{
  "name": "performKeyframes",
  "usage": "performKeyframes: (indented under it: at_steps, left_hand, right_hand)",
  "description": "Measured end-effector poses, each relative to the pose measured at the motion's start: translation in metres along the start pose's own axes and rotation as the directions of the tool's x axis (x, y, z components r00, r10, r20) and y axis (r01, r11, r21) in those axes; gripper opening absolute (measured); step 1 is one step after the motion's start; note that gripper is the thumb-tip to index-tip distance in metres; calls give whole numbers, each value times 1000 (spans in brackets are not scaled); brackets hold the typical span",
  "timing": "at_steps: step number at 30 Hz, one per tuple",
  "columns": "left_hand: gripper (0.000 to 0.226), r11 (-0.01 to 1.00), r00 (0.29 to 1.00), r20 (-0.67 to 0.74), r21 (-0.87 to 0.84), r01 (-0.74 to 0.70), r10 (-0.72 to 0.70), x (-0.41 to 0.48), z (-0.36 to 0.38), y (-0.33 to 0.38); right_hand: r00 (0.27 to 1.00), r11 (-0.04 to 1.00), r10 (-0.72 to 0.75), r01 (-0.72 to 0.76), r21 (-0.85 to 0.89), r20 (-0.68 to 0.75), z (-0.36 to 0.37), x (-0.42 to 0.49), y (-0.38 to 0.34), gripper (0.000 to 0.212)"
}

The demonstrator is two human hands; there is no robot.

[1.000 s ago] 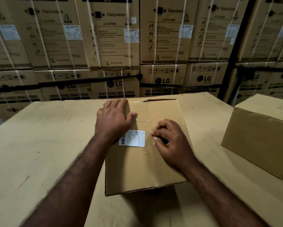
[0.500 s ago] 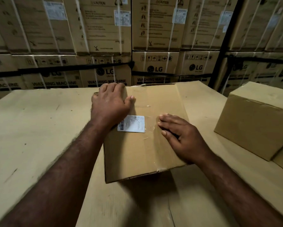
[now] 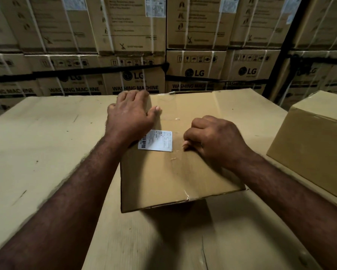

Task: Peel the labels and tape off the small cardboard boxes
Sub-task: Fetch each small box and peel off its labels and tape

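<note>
Head view: my right hand, flat before, now curls its fingers at the tape by the label; pinching it, I cannot tell. Peeling is starting. My left hand presses the box, fingers together.

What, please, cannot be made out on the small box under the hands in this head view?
Head view:
1. Print on the white label: too small and blurred; the left hand covers its left corner.
2. Whether the right hand has pinched the clear tape: its curled fingers hide the tips.
3. The second box, right: cut by the frame edge.
</note>
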State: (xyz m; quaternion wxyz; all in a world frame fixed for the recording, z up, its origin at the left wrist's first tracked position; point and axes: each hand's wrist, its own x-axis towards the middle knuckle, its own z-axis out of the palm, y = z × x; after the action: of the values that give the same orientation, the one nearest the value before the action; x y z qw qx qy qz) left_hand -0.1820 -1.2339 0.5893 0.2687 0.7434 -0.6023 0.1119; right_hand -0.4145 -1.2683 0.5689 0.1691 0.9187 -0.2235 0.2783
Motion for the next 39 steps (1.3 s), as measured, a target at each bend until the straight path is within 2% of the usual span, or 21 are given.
performKeyframes:
  at_steps: [4,8,11,16,19,26,29,32,34,37,39]
  left_hand:
    - [59,1000,999,18,11,29,-29,6,1,2]
    - [58,998,997,39,16,65,-66,12,4,-1]
    - [59,995,994,45,17,100,-100,16,7,-1]
    - [60,992,992,35,37,124,-125,18,6,1]
    - [60,990,990,43,53,130,-133,19,5,0]
    - [59,990,990,53,60,126,-129,18,6,-2]
    - [58,991,991,53,60,118,-121,17,4,0]
    - [57,991,992,40,62,117,-120,13,2,2]
    - [56,990,992,9,72,122,-123,9,2,4]
    - [54,984,988,-35,97,153,-150,1,1,7]
    - [52,974,980,-71,124,191,-184,-3,1,11]
  right_hand:
    - [1000,999,11,-9,51,-25,10,6,5,21]
    - [992,955,82,-49,294,-100,22,7,23,26]
    - [995,910,62,-26,415,-73,27,-4,38,26]
    - [999,914,-37,20,406,35,24,-2,37,31]
    - [997,913,-37,7,408,66,23,5,37,23]
    - [998,952,-46,32,304,37,32,20,22,21]
    - [998,958,-17,1,286,54,31,22,19,17]
    - [994,928,95,-106,356,49,28,22,15,15]
    - [963,863,270,-240,444,-4,23,16,8,13]
    - [839,766,544,-483,424,-26,23,-4,-7,10]
    - [774,714,633,-581,391,-4,27,-17,-24,15]
